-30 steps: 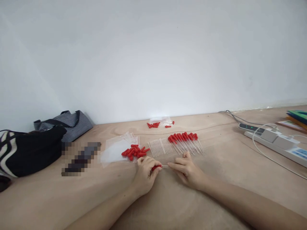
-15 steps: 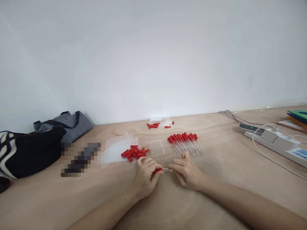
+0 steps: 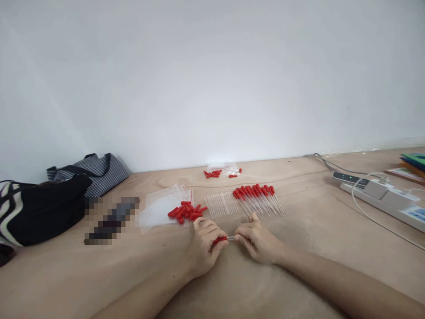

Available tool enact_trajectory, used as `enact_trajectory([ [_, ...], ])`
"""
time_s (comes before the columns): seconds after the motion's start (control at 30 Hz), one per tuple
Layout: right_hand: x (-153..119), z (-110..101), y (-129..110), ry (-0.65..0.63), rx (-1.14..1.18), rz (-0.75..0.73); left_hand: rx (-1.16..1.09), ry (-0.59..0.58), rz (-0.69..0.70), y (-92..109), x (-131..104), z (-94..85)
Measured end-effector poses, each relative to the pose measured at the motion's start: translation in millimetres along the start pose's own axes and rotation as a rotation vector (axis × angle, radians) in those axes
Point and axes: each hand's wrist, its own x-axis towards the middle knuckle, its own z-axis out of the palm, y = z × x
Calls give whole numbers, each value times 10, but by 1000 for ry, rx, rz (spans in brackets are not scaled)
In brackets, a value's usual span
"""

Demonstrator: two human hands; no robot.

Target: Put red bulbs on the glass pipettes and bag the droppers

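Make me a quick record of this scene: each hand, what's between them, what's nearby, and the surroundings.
Left hand: pinching a red, rubber-looking bulb
Right hand: gripping a slim clear tube
Between hands: tube's end at the bulb
Near left: heap of loose red bulbs, partly on clear plastic bags
Beyond hands: bare clear tubes, red-topped clear tubes
Far right: white power strip

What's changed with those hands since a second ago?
The left hand and right hand drew slightly nearer the camera, with the red bulb-shaped cap and thin clear tube they hold; nothing was let go. The pile of red caps and row of clear tubes stayed put.
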Motion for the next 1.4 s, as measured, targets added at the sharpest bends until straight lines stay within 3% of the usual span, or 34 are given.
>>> enact_trajectory([
  [0.2, -7, -125, 39, -43, -9, -61, 14, -16, -36, -17, 29, -19],
  [0.33, -40, -146, 102, -4, -43, -79, 24, -6, -49, -46, 29, -31],
  [0.47, -46, -60, 127, 58, -37, -58, 9, 10, -37, -52, 23, -30],
  [0.6, -32, -19, 103, 28, 13, -11, -4, 12, -32, -55, 20, -25],
  [0.73, -29, -74, 68, -23, -43, -7, 6, -14, -23, -55, 24, -29],
  [0.87, -23, -161, 70, 8, -120, 26, 55, -43, -17, -98, 47, -68],
  [1.0, 54, -200, 207, 117, -16, 218, 211, 128, -154, -315, 75, -155],
  [1.13, 219, -180, 393, 240, -91, 450, 372, 265, -316, -599, 64, -241],
  [1.23, 333, -156, 466, 212, -193, 575, 412, 289, -360, -709, 45, -258],
  [1.4, 400, -131, 479, 121, -333, 750, 389, 286, -358, -711, 42, -225],
])
